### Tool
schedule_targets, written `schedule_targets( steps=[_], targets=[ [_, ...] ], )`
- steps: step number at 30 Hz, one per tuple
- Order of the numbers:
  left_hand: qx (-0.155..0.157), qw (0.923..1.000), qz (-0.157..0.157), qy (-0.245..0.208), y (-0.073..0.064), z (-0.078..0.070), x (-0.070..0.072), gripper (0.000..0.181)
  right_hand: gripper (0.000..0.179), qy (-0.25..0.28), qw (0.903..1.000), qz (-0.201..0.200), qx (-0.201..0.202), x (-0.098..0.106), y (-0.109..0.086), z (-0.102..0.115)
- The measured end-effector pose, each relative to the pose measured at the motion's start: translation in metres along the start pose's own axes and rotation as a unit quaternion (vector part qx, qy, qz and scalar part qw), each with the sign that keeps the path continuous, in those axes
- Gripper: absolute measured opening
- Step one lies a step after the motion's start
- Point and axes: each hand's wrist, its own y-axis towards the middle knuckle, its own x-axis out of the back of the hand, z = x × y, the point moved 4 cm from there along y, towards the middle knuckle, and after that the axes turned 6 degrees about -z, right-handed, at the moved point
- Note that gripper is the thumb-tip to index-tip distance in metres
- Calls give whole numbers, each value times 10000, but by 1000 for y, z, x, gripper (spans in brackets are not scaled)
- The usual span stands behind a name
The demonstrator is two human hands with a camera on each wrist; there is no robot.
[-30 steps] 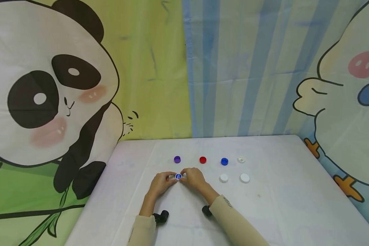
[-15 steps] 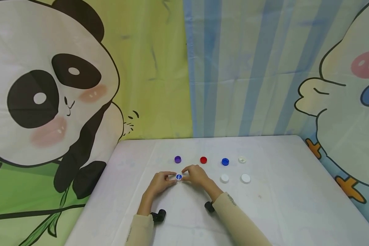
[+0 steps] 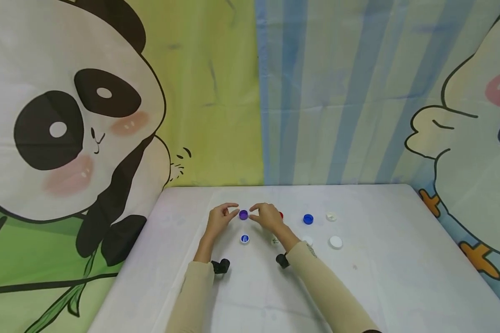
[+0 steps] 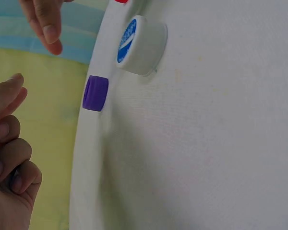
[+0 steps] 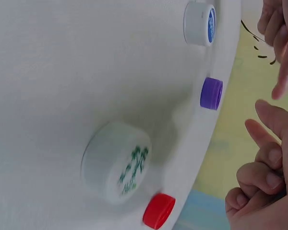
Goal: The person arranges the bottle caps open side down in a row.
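A small purple bottle cap (image 3: 243, 214) lies on the white table between my two hands. On its left is my left hand (image 3: 218, 221), thumb and index finger stretched toward it with a gap. My right hand (image 3: 268, 217) mirrors this from the other side, its remaining fingers curled in the right wrist view. Both hands hold nothing and hover above the table in the wrist views. Nearer to me stands a white cap with a blue printed top (image 3: 244, 238). A white cap with green print (image 5: 116, 163) is partly covered by my right wrist in the head view.
A red cap (image 5: 159, 211) is partly hidden behind the right hand in the head view. Farther right lie a blue cap (image 3: 308, 219), a cream cap (image 3: 331, 217) and a white cap (image 3: 335, 242). Printed curtains (image 3: 216, 101) stand behind the table.
Both hands have let go of the blue-topped white cap and moved away from me to either side of the purple cap. The head view has shifted slightly.
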Motion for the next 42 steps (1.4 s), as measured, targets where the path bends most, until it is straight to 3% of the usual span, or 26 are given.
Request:
schedule_targets(
  steps=[4, 10, 14, 19, 27, 34, 42],
  targets=[
    [166, 9988, 371, 273, 6, 8, -14, 25, 28, 3, 9996, -27, -271, -8, 5, -5],
    [551, 9915, 832, 840, 2, 17, -32, 31, 29, -217, 9961, 73, -854, -20, 9, -19],
    [514, 9876, 975, 1121, 1, 16, -37, 33, 28, -485, 9937, 202, -986, -28, 10, -24],
    [527, 9838, 1001, 1388, -1, 11, -36, 30, 28, -432, 9950, 226, -876, -35, 9, -24],
    [504, 9826, 925, 1529, 1, 8, -34, 26, 24, -404, 9971, -52, -649, -33, 12, -21],
    [78, 9886, 662, 1347, 5, 3, -25, 27, 26, -382, 9977, -555, -83, -25, 14, -14],
    [-478, 9946, 423, 812, 5, -24, -6, 30, 32, -292, 9900, -1246, 586, 0, 3, 2]
  ],
)
